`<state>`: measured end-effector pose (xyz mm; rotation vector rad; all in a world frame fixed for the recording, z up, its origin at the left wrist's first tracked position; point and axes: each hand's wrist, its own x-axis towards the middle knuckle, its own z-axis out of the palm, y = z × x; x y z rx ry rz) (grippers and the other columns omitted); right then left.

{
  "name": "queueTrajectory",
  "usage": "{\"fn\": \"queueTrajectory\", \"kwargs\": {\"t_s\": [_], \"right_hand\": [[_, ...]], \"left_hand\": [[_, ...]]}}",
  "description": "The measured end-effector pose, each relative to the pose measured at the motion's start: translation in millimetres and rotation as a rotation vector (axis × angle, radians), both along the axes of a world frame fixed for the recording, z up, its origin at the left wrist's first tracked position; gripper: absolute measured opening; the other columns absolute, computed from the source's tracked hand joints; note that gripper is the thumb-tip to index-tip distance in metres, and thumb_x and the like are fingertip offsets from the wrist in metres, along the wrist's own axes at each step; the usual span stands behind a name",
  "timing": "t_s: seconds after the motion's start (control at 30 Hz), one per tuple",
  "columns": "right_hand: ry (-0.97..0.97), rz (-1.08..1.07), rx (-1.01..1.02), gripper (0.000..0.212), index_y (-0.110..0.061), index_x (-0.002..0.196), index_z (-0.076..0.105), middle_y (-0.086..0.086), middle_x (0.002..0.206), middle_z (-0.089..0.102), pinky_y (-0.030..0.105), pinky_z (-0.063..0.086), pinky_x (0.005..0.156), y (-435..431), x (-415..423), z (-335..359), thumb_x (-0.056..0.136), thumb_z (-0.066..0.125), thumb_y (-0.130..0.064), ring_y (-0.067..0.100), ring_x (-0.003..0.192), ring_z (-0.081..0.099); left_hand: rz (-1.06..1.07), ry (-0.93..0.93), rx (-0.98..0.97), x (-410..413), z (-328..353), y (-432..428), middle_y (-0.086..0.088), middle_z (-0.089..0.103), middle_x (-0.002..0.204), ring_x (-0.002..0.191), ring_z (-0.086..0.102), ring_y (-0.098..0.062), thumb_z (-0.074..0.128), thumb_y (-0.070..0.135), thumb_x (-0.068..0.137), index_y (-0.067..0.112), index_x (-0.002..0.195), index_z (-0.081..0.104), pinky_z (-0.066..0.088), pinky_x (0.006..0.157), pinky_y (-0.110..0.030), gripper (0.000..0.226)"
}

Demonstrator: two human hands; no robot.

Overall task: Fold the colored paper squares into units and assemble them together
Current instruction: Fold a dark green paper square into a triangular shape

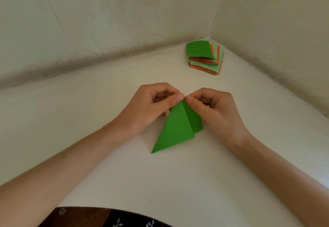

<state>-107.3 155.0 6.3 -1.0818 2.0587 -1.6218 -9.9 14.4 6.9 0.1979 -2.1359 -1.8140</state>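
A dark green paper [175, 129], folded into a triangle with a second flap showing on its right side, lies on the white table [106, 120] in the middle of the view. My left hand [153, 105] pinches its top corner from the left. My right hand [211, 109] pinches the same corner from the right, thumb tips almost touching. A small bit of orange shows under my left fingers. A stack of paper squares [204, 57], dark green on top with orange and light green below, sits in the far right corner.
Pale walls close the table at the back [106, 22] and on the right [276, 31], meeting in a corner behind the stack. The table's near edge [142, 207] curves over dark patterned cloth at the bottom.
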Motion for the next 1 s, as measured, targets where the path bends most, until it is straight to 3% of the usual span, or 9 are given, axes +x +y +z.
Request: {"fn": "queueTrajectory", "kwargs": {"t_s": [0.1,0.23,0.33,0.53,0.67,0.77,0.87,1.0], "right_hand": [[0.035,0.019,0.036,0.014,-0.018,0.075,0.068,0.000,0.072,0.067,0.034,0.045,0.061,-0.7,1.5,-0.1,0.080,0.058,-0.028,0.025,0.066,0.054],[0.057,0.076,0.090,0.015,-0.017,0.076,0.064,-0.009,0.068,0.059,0.016,0.036,0.059,-0.1,1.5,-0.4,0.082,0.055,-0.026,0.001,0.063,0.047],[0.117,0.079,0.127,0.015,-0.019,0.075,0.062,-0.011,0.068,0.057,0.014,0.032,0.064,-2.2,-2.2,-0.7,0.083,0.053,-0.026,0.001,0.068,0.046],[0.179,0.012,0.141,0.013,-0.028,0.070,0.059,-0.014,0.066,0.056,0.012,0.032,0.065,-0.3,-5.5,-0.6,0.082,0.052,-0.027,0.001,0.070,0.046],[0.133,-0.034,0.079,0.014,-0.026,0.074,0.062,-0.015,0.068,0.060,0.014,0.036,0.068,-3.1,-5.9,-0.8,0.086,0.058,-0.023,0.000,0.069,0.051],[-0.032,-0.049,0.029,0.003,-0.023,0.088,0.062,0.002,0.069,0.067,0.023,0.043,0.068,-2.9,-3.7,1.0,0.088,0.064,-0.021,0.005,0.068,0.058],[-0.147,0.027,0.088,0.030,-0.024,0.104,0.056,0.006,0.077,0.072,0.035,0.050,0.077,-2.4,-3.0,0.9,0.079,0.071,-0.028,0.022,0.077,0.066],[-0.211,0.026,0.028,0.032,-0.025,0.103,0.055,0.010,0.077,0.071,0.045,0.050,0.077,-2.5,-6.6,5.3,0.082,0.068,-0.004,0.030,0.073,0.060]], "left_hand": [[-0.006,0.003,-0.046,-0.3,0.7,-1.2,-0.002,0.068,0.076,0.068,0.061,-0.011,0.061,0.011,0.088,0.008,0.086,0.067,0.048,0.061,-0.019,0.008],[-0.015,-0.009,-0.149,-0.7,-2.2,-3.0,-0.002,0.068,0.077,0.071,0.061,-0.010,0.062,0.012,0.089,0.011,0.084,0.067,0.049,0.067,-0.021,0.006],[0.040,0.003,-0.199,-2.5,-5.2,-0.1,-0.001,0.068,0.077,0.071,0.061,-0.011,0.061,0.020,0.087,0.015,0.083,0.067,0.048,0.069,-0.026,0.009],[0.118,0.013,-0.155,-3.2,-3.7,-1.3,0.004,0.063,0.072,0.065,0.056,-0.002,0.060,0.010,0.091,0.014,0.081,0.064,0.043,0.064,-0.014,0.011],[0.130,0.016,-0.118,-4.1,-0.1,-0.3,0.005,0.063,0.071,0.063,0.057,-0.001,0.059,0.009,0.091,0.012,0.082,0.064,0.044,0.060,-0.014,0.011],[0.208,0.047,-0.042,-3.8,1.3,-0.5,0.008,0.064,0.068,0.062,0.058,-0.001,0.058,0.008,0.091,0.011,0.083,0.064,0.046,0.055,-0.016,0.011],[0.308,0.081,0.061,-3.3,1.3,-0.6,0.004,0.065,0.071,0.065,0.061,-0.003,0.058,0.008,0.091,0.010,0.085,0.063,0.048,0.058,-0.017,0.009],[0.315,0.080,0.124,-3.8,2.9,0.3,0.004,0.067,0.068,0.064,0.064,-0.004,0.057,0.003,0.091,0.006,0.087,0.061,0.051,0.059,-0.017,0.006]]}}
